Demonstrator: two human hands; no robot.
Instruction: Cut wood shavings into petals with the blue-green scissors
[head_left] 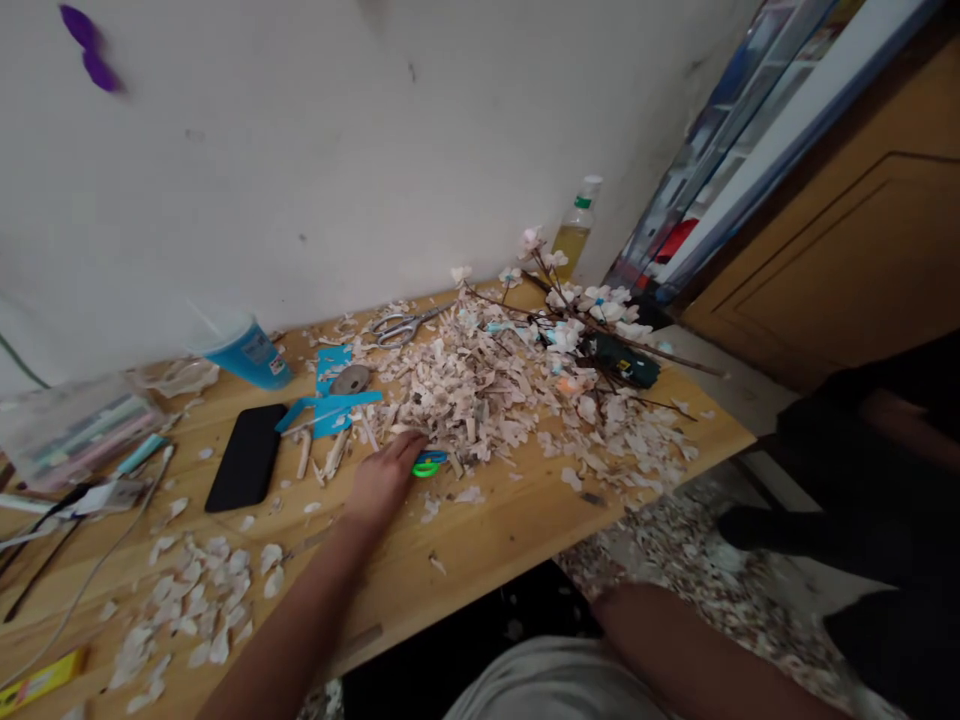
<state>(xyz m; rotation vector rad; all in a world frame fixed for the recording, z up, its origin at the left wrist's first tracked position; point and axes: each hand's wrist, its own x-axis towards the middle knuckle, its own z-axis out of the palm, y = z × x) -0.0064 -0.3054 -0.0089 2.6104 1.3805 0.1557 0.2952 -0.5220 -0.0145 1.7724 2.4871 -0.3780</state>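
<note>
My left hand reaches forward across the wooden table, palm down. Its fingertips rest at the near edge of a big heap of pale paper petals and scraps. Small scissors with green and blue handles lie right beside the fingers, touching or almost touching them, and I see no grip on them. My right hand is out of the picture; only a forearm shows at the lower right.
A black phone, blue paper pieces, a blue cup and metal scissors lie left of the heap. Flower branches, a dark glue gun and a bottle are at the back right. More petals lie near left. A person in dark clothes sits at the right.
</note>
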